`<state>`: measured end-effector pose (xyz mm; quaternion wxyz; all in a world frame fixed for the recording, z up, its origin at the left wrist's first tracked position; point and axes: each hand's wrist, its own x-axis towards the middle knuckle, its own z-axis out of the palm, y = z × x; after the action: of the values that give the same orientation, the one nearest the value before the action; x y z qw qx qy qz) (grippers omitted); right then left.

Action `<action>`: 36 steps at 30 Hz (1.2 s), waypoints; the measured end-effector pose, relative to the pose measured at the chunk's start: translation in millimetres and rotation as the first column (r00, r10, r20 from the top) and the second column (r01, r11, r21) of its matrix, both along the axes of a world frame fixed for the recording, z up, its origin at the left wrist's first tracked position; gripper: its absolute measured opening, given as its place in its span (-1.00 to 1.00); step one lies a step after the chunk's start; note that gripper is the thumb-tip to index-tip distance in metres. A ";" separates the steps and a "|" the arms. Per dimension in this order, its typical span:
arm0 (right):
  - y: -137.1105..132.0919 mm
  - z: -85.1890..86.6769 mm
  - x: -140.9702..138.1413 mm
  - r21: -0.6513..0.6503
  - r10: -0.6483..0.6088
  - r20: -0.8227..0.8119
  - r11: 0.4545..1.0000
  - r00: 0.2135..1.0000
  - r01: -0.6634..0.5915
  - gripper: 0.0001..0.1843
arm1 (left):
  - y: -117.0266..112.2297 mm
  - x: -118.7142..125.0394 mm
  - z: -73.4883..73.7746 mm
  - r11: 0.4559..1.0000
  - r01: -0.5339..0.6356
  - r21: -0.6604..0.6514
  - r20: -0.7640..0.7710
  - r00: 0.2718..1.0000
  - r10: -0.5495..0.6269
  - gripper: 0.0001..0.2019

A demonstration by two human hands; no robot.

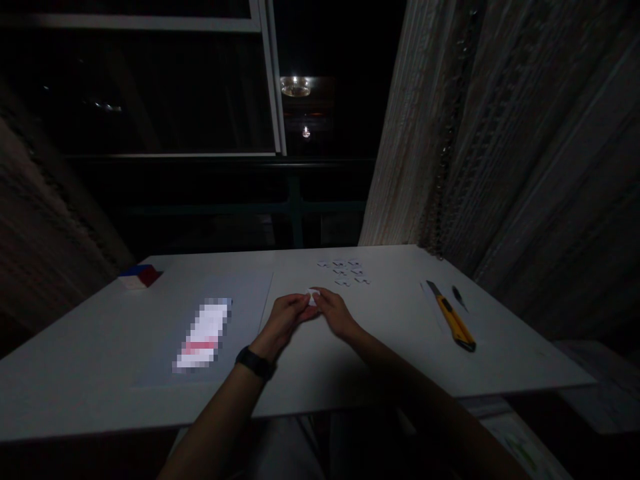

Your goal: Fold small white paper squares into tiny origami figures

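My left hand and my right hand meet above the middle of the white table. Both pinch one small white paper piece between their fingertips. A dark watch sits on my left wrist. Just beyond the hands, several small white cut paper pieces lie in a loose group on the table top.
A yellow utility knife lies on the table at the right, with a thin dark tool beside it. A large paper sheet covers the left part. A red, blue and white block sits at the far left edge. Curtains hang right.
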<state>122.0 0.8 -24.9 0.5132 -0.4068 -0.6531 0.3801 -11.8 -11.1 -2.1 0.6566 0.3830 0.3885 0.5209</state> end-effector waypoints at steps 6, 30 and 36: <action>5.8 -1.4 0.0 -0.036 0.137 -0.134 0.989 0.981 -0.143 -0.63 | 0.9 -0.9 -0.1 1.000 -0.008 -0.008 0.017 1.000 0.008 -0.92; -12.5 7.7 -1.9 0.213 -0.279 0.513 0.958 0.812 0.195 -0.66 | -0.7 3.0 1.2 0.999 -0.038 0.038 -0.005 0.999 0.038 -0.88; -15.3 11.5 -2.5 0.194 -0.284 0.565 0.958 0.775 0.210 -0.67 | 1.8 3.2 -2.4 0.998 -0.042 0.057 -0.002 0.999 0.042 -0.80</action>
<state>119.5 -14.5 -13.4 0.3550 -0.5548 -0.7419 0.1254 -8.5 -9.3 -4.5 0.6337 0.3940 0.3826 0.5448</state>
